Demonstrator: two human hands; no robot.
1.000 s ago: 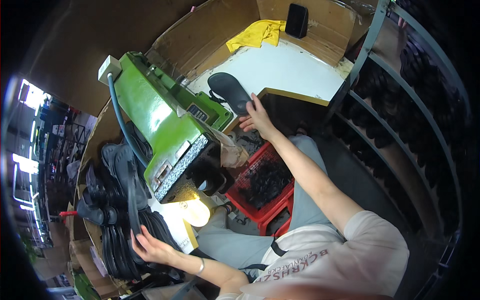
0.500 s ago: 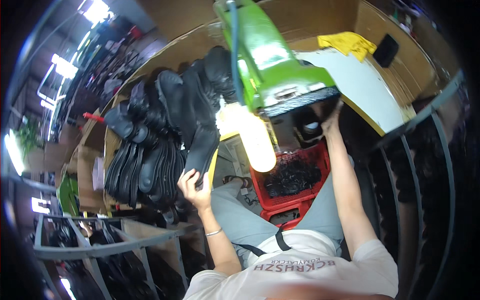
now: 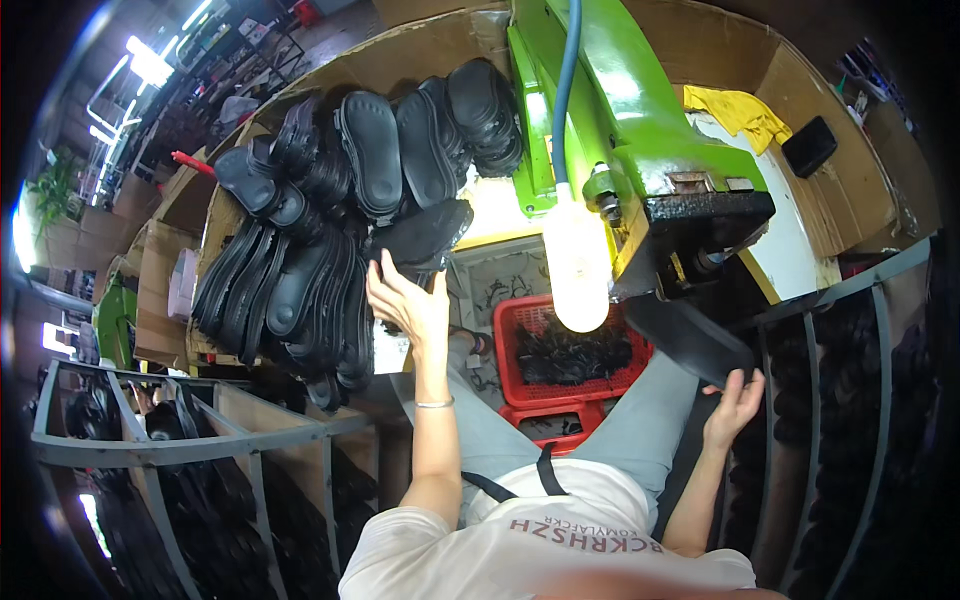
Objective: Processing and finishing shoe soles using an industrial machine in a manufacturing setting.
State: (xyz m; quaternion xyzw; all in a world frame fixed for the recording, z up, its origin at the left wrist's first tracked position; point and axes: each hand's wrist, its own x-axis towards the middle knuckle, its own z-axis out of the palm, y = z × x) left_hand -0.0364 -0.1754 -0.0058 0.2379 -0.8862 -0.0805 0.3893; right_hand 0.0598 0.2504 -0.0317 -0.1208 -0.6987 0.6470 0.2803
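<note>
A black shoe sole (image 3: 425,235) with a ragged edge tilts over the front of the bench. My left hand (image 3: 408,305) grips its near end, fingers on the left and thumb on the right. On the other side, my right hand (image 3: 737,403) pinches the near end of a second black sole (image 3: 692,342), which slants up toward the black head (image 3: 705,220) of a green machine (image 3: 640,110). A glowing tube lamp (image 3: 578,265) hangs between the two hands. Stacks of black soles (image 3: 375,150) stand beyond my left hand.
Between my knees a red plastic crate (image 3: 510,375) holds black scraps. Metal racks with black pieces flank me, at left (image 3: 200,450) and right (image 3: 815,400). Cardboard walls (image 3: 420,40) ring the bench. A yellow cloth (image 3: 735,112) and a black phone-like slab (image 3: 808,147) lie at far right.
My right hand has come back from the machine's head, down and right, with a sole in it. My left hand has risen slightly, and its sole now lies more crosswise.
</note>
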